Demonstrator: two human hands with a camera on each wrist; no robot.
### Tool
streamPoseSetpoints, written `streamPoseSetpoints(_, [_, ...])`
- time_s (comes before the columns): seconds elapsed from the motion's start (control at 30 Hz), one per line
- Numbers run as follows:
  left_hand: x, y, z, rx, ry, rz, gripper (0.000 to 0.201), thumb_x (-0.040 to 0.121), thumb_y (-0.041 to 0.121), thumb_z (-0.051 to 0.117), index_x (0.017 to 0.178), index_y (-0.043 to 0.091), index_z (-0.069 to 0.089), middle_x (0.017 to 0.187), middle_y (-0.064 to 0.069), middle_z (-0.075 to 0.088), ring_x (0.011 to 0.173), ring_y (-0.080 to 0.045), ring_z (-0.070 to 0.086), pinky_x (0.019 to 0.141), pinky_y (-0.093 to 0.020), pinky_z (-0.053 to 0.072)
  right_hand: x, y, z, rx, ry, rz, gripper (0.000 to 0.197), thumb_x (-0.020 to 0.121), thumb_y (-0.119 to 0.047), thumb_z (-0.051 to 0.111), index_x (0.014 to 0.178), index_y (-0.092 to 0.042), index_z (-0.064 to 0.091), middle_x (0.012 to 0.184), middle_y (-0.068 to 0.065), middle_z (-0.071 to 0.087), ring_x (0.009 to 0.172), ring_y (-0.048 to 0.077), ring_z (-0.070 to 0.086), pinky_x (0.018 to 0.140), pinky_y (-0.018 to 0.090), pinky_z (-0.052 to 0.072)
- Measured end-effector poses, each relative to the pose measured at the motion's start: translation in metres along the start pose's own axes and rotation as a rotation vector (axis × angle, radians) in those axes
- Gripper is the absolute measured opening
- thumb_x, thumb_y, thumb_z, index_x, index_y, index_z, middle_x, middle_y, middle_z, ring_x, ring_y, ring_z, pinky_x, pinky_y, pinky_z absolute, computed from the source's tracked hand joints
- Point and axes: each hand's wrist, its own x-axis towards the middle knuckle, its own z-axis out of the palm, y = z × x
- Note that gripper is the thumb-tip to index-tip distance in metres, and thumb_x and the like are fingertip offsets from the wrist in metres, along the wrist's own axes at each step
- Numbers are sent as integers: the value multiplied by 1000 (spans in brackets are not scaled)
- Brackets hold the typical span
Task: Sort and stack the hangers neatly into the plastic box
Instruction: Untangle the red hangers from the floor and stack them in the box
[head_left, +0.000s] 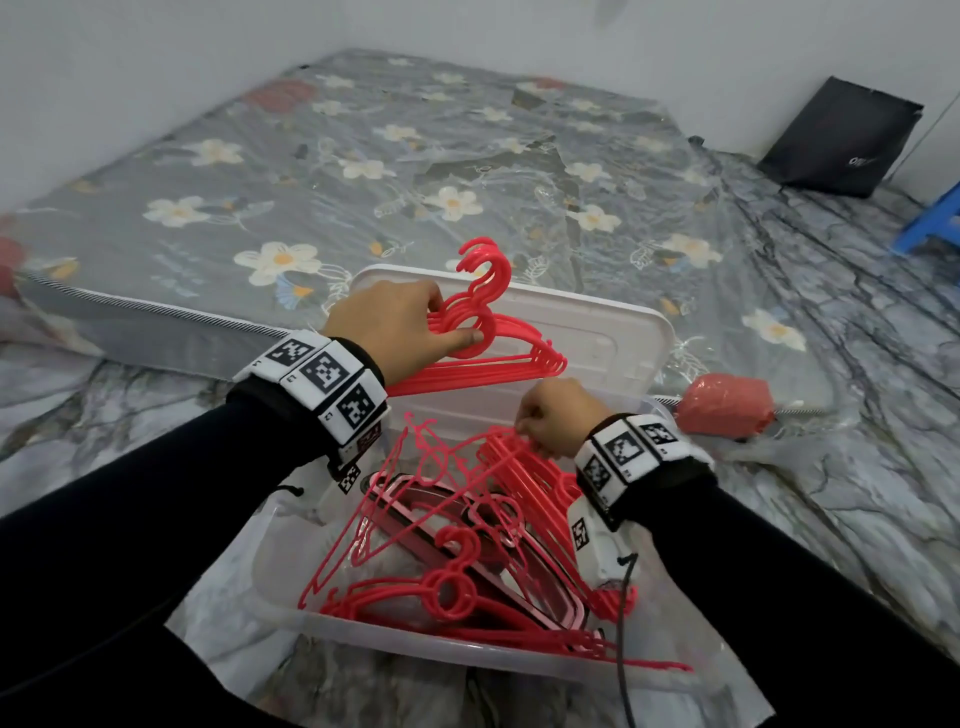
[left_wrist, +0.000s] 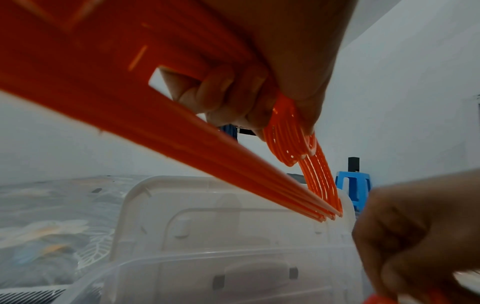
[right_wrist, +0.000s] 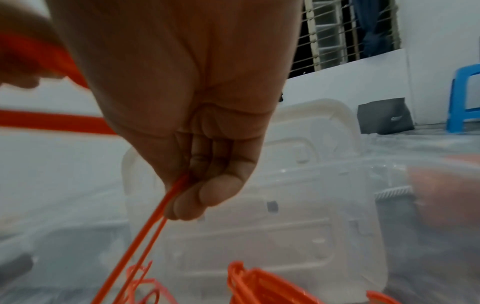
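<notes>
A clear plastic box (head_left: 395, 642) stands on the floor in front of me, with several red hangers (head_left: 452, 566) lying tangled in it. My left hand (head_left: 410, 327) grips a stacked bundle of red hangers (head_left: 498, 353) by their necks, held above the box's far side; the same bundle (left_wrist: 291, 142) fills the left wrist view under curled fingers (left_wrist: 226, 96). My right hand (head_left: 558, 421) pinches the thin bar of a single hanger (head_left: 498, 441) lifted from the pile. In the right wrist view the fingers (right_wrist: 207, 193) close round that thin red bar (right_wrist: 166, 197).
The box's lid (head_left: 587, 332) leans upright behind the box against a floral mattress (head_left: 322, 171). A red wrapped bundle (head_left: 727, 405) lies to the right of the lid. A black bag (head_left: 841, 140) and a blue stool (head_left: 930, 218) stand at the far right.
</notes>
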Motion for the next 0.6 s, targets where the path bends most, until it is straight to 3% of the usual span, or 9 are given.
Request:
streamPoseSetpoints(0.07, [0, -1, -1, -4, 0, 1, 59, 63, 85, 49, 82, 29, 54, 91, 3, 61, 78, -18, 53, 62, -30, 40, -9, 5, -22, 33, 35, -24, 16, 88, -4, 55, 85, -6, 71, 73, 9, 71, 49, 7, 57, 57, 14, 49])
streamPoseSetpoints(0.17, [0, -3, -2, -22, 20, 9, 68, 58, 87, 51, 88, 26, 58, 97, 1, 62, 89, -21, 57, 69, -33, 47, -25, 14, -49, 25, 113, -63, 16, 87, -5, 57, 76, -13, 66, 63, 4, 68, 44, 2, 56, 48, 5, 41])
streamPoseSetpoints(0.33, [-1, -4, -2, -48, -13, 28, 75, 52, 88, 52, 93, 25, 55, 99, -1, 60, 90, -22, 57, 70, -32, 45, -56, 30, -66, 107, 189, -88, 19, 87, -4, 59, 73, -16, 65, 53, -7, 60, 45, 6, 59, 48, 8, 45])
streamPoseSetpoints(0.47, [-6, 1, 1, -22, -75, 27, 86, 45, 90, 46, 101, 26, 55, 86, 2, 57, 81, -21, 54, 68, -31, 42, -70, 36, -74, 215, 176, -92, 19, 89, -1, 57, 77, -13, 66, 56, 0, 62, 44, 1, 58, 49, 14, 49])
streamPoseSetpoints(0.6, [-6, 4, 4, -46, -106, 15, 75, 58, 80, 60, 106, 22, 55, 72, 4, 55, 75, -21, 52, 65, -31, 42, -76, 43, -82, 314, 181, -98, 14, 90, 2, 56, 83, -3, 68, 59, 5, 63, 45, 1, 59, 49, 13, 49])
